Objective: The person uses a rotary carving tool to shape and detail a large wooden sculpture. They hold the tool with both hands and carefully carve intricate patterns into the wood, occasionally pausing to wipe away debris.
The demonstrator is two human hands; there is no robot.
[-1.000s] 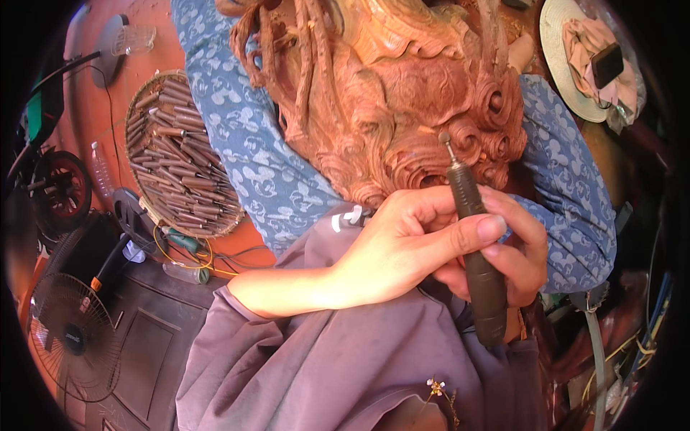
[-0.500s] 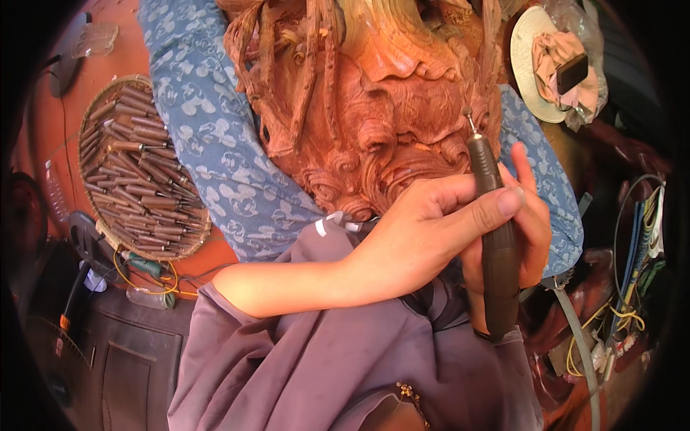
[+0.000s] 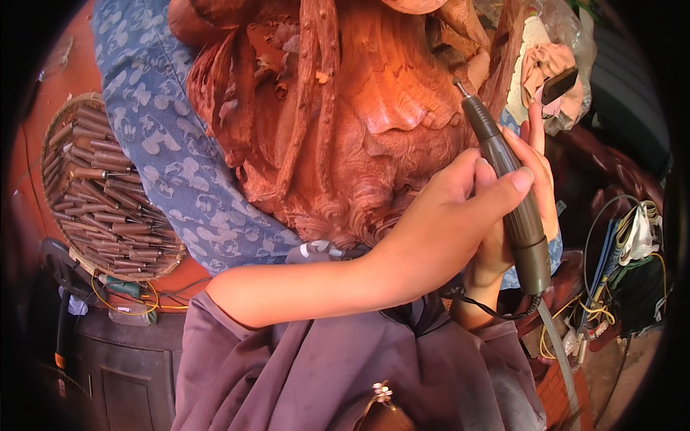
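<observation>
Both hands close around the rotary carving handpiece, a dark, pen-shaped power tool. The left hand comes across the body and wraps the barrel with thumb and fingers; the right hand sits behind the barrel, its fingers showing past the tool's far side, so the grip is a tight two-handed clasp with no slack visible. The fine bit at the top of the handpiece points up toward the carved wood sculpture and sits just at the scalloped, shell-like relief on the sculpture's right flank; whether it actually touches the wood is too small to tell.

For this kind of detail work the grip looks sound: holding low on the barrel with one hand and bracing with the other should keep the bit from skating across the ridges. Resting the heel of the left hand against the sculpture's lower curls would probably steady it further, and light, short passes along the grain would likely suit the thin ribs best.

The cord trails from the tool's lower end, below the sculpture, over the purple garment. Beneath and left of the sculpture lies a blue patterned cloth; further left of the sculpture, a round woven basket holds many wooden-handled chisels.
</observation>
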